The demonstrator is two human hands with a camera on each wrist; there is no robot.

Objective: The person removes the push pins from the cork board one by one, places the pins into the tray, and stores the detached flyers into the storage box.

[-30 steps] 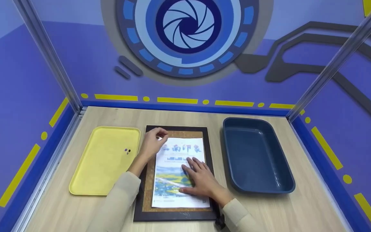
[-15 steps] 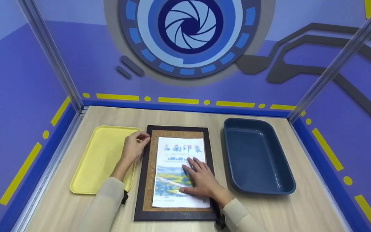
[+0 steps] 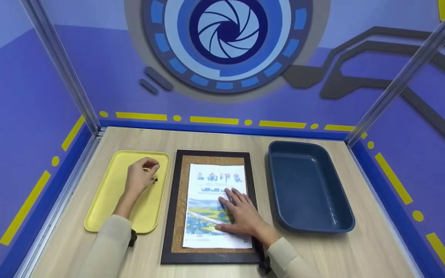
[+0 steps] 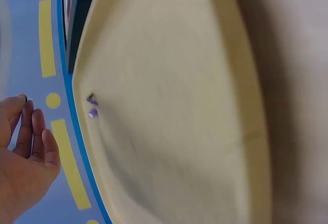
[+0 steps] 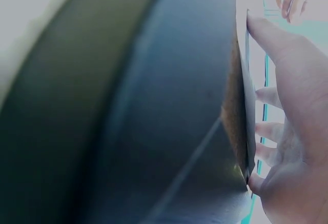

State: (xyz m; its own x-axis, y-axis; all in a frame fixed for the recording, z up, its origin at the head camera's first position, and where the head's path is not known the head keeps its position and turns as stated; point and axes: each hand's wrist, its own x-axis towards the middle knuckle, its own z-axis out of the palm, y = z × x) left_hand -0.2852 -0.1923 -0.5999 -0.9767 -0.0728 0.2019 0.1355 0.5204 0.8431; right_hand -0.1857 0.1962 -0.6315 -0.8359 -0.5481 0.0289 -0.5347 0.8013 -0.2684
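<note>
My left hand [image 3: 140, 178] is over the yellow tray [image 3: 110, 200], its thumb and forefinger close together. In the left wrist view a tiny dark spot shows at the thumb tip; I cannot tell whether it is something held. Small purple pieces [image 4: 93, 113], like push pins, lie near the tray's rim, with a dark one [image 3: 155, 180] showing beside the hand in the head view. My right hand [image 3: 242, 216] rests with spread fingers on a printed paper sheet [image 3: 207, 204], which lies on a dark-framed cork board [image 3: 178, 231].
Right of the board stands a deep navy blue bin [image 3: 307, 189]. A pale wooden table [image 3: 365, 247] carries everything, with blue panel walls [image 3: 222, 108] around its back and sides.
My left hand has left the paper's upper left corner and moved left, past the board's frame, to above the yellow tray. The right hand stays where it was on the sheet.
</note>
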